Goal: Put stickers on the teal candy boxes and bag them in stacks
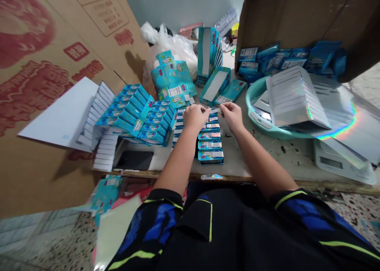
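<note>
My left hand [195, 119] is over the far part of a row of small blue candy boxes [210, 145], fingers bent together; what they hold, if anything, is hidden. My right hand [232, 116] is just right of the row, thumb and finger pinched on one end of a small pale sticker strip [215, 110]. The strip spans the gap between my hands. Similar strips lie across the tops of the nearer boxes. Left of my left hand, partly covered by it, is another row of boxes with white strips [178, 125].
Stacked blue boxes [133, 114] and a phone [135, 160] are at left. Flattened blue packaging [173, 79] lies behind. At right, a turquoise basin [261, 126] holds shiny sticker sheets [297, 98], near a white scale [344, 164]. Blue packets [319, 57] fill a carton [285, 17].
</note>
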Demonstrator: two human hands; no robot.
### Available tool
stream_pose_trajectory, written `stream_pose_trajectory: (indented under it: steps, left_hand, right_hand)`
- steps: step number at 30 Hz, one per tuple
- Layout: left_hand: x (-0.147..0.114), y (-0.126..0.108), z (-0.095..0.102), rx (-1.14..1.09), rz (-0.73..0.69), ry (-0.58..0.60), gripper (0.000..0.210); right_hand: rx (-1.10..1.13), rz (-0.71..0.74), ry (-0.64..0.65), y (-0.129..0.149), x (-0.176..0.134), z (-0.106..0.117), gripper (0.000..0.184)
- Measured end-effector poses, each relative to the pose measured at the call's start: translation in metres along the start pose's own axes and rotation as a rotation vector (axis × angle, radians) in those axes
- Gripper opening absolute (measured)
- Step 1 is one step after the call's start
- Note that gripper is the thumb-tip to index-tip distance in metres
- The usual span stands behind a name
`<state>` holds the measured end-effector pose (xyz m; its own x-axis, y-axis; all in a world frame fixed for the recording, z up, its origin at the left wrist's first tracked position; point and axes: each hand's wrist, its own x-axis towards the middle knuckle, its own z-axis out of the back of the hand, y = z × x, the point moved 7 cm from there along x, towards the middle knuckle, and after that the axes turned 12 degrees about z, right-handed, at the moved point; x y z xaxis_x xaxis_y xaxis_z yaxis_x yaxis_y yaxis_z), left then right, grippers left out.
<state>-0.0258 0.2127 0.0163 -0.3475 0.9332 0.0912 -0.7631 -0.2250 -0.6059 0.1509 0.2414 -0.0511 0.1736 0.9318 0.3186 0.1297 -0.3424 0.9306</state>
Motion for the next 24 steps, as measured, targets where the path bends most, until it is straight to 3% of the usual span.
stream_pose_trajectory:
  steps: [13, 20, 24]
  left_hand:
    - [-0.007, -0.008, 0.0, 0.212, 0.125, 0.097, 0.02]
    - [-0.005, -0.008, 0.002, 0.144, 0.11, 0.11, 0.024]
    - [-0.001, -0.01, 0.005, -0.045, 0.043, 0.122, 0.038]
  right_hand:
    - [0.106, 0.163, 0.077, 0.029, -0.006, -0.014, 0.033]
    - [0.355, 0.08, 0.102, 0.027, -0.007, -0.02, 0.042]
    - [0.435, 0.044, 0.108, 0.028, -0.005, -0.02, 0.042]
